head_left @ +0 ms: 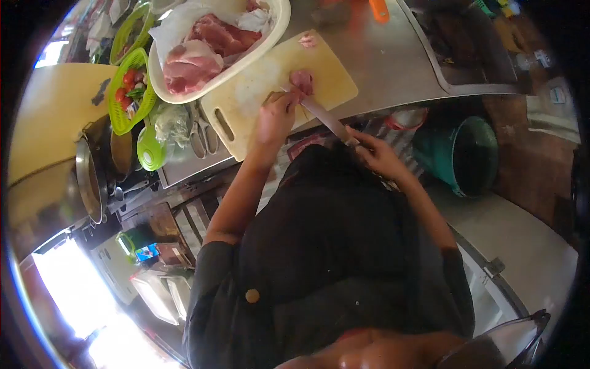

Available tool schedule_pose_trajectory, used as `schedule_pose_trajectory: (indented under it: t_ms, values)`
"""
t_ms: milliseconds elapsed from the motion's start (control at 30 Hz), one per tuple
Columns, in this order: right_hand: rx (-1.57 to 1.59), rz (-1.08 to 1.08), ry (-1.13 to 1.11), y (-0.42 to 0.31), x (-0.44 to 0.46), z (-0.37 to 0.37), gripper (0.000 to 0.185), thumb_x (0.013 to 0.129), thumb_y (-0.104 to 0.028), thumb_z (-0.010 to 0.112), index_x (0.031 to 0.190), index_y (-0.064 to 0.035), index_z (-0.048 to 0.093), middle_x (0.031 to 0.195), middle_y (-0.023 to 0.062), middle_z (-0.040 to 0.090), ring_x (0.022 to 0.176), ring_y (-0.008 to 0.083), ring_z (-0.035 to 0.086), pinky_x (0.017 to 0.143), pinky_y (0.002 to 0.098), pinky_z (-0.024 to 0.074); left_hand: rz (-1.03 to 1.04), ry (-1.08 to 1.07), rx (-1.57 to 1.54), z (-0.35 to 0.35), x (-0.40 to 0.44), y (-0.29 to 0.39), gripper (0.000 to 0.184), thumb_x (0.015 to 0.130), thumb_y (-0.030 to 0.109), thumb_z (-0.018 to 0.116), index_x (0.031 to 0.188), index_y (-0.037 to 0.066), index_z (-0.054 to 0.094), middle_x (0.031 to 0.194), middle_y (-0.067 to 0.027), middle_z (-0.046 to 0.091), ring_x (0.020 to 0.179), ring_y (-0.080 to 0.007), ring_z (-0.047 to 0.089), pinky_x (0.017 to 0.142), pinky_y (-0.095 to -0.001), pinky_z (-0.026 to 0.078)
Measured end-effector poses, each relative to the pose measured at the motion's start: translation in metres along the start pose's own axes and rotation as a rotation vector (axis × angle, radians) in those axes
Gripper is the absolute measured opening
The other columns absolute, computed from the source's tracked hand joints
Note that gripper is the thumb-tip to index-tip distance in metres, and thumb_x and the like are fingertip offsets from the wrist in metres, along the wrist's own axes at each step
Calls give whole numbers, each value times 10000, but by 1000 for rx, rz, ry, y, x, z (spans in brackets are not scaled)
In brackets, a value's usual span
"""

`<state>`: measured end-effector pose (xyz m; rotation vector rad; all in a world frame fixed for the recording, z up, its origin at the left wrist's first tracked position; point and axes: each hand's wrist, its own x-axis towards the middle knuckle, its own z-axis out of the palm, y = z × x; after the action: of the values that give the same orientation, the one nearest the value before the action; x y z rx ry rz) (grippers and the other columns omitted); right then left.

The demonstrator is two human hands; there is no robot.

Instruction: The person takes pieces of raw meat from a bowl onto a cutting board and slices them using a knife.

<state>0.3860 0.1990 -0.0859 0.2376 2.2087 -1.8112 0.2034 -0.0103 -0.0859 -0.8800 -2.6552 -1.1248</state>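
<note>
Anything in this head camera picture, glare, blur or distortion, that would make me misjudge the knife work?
Head view: wide-angle bending curves the surroundings, and black fills the corners; the window at lower left is blown out; the dark shirt loses most fold detail; the knife reads clearly, but fine detail is soft where its tip nears the small meat piece, so I can't judge contact there.

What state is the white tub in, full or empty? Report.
Well filled where visible: large pieces of raw meat and plastic lie in the white tub.
</note>
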Motion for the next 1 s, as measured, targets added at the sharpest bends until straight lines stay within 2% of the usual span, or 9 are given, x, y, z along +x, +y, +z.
schedule_pose_trajectory:
  t_ms: [133,233,367,467,533,600,800,900,1000]
  values:
    - [146,74,-54,-18,35,10,458,892,-86,530,1346,-66,473,1269,154,569,1087,194,565,955,336,423,98,34,-36,3,0,-8,83,839,101,624,845,51,690,811,-132,667,797,-300,633,715,-387,508]
    - [234,179,-113,-25,29,3,462,897,-103,525,1354,-65,466,1298,141,547,1133,186,537,978,328,404,125,38,59,5,5,-18,69,812,69,628,837,42,686,819,-136,665,802,-310,634,723,-389,515]
    - [170,59,-104,-3,2,-12,466,900,-108,519,1361,-68,459,1353,113,509,1182,173,498,1013,322,373,85,106,68,3,10,-22,85,758,13,626,821,31,682,845,-148,659,806,-330,628,739,-402,524]
    - [86,1,-97,3,-16,-26,474,918,-87,506,1387,-129,446,1209,57,580,954,107,521,814,265,429,14,142,25,-3,15,-11,103,765,12,608,829,42,683,883,-159,655,804,-335,626,739,-405,524]
    - [24,-16,-97,-4,-26,-34,482,915,-82,508,1389,-146,448,1201,41,591,949,113,531,816,269,432,30,65,81,-7,15,-13,115,772,15,599,843,46,684,905,-164,652,802,-334,626,741,-406,524]
    - [-39,10,-106,-17,-35,-45,480,892,-91,522,1368,-118,464,1342,60,532,1180,188,520,1026,333,374,122,-107,187,-16,15,-28,128,783,18,591,864,47,685,921,-166,650,801,-332,627,746,-408,524]
    - [-208,-111,-14,-24,-29,-34,486,892,-79,528,1366,-167,466,1366,72,511,1211,225,522,1012,341,396,-185,-134,-37,-35,12,-5,98,761,61,626,845,48,674,845,-150,657,748,-335,632,698,-397,518]
    - [-100,10,-31,-16,-14,-16,497,897,-53,525,1378,-161,464,1283,26,571,869,96,552,810,256,463,-175,-76,115,-27,17,2,107,740,87,649,838,49,673,788,-143,658,715,-314,636,659,-379,516]
    - [-74,-127,13,3,8,2,498,896,-61,534,1374,-182,466,1192,42,605,816,115,521,775,265,461,-206,-81,97,-20,20,0,148,718,86,669,858,37,672,752,-138,653,658,-258,636,637,-343,512]
